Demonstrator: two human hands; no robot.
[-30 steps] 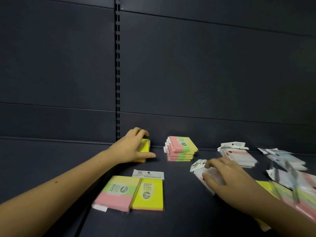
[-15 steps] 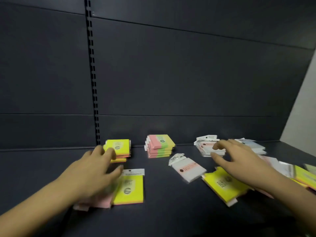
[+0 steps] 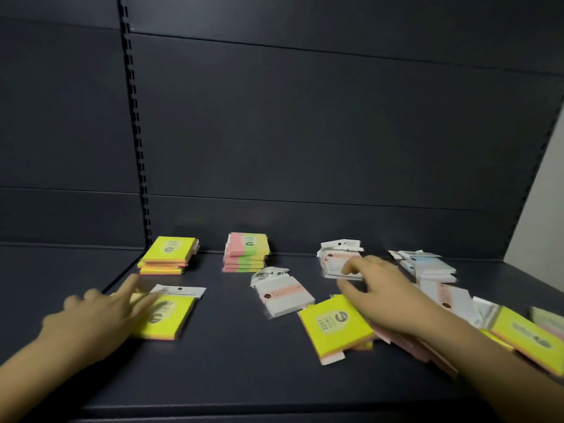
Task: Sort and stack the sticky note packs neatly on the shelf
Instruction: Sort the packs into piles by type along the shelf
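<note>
Left hand (image 3: 100, 315) is lying blurred, fingers spread flat, over the loose yellow pack (image 3: 171, 315) at the shelf (image 3: 244, 377) front left, gripping nothing. Right hand (image 3: 381, 288) is reaching with fingers open, tips at the white-pink stack (image 3: 335, 264), holding nothing. Yellow stack (image 3: 169, 254) and pink-green stack (image 3: 247, 251) are sitting at the back; white pack (image 3: 283, 297) and another yellow pack (image 3: 335, 328) are lying mid-shelf.

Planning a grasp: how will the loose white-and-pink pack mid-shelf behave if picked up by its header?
The white-and-pink pack likely lifts as a stiff block, since its pad looks thick. Its crinkled header flap probably flexes. It lies flat, so tipping or rolling seems unlikely.
</note>
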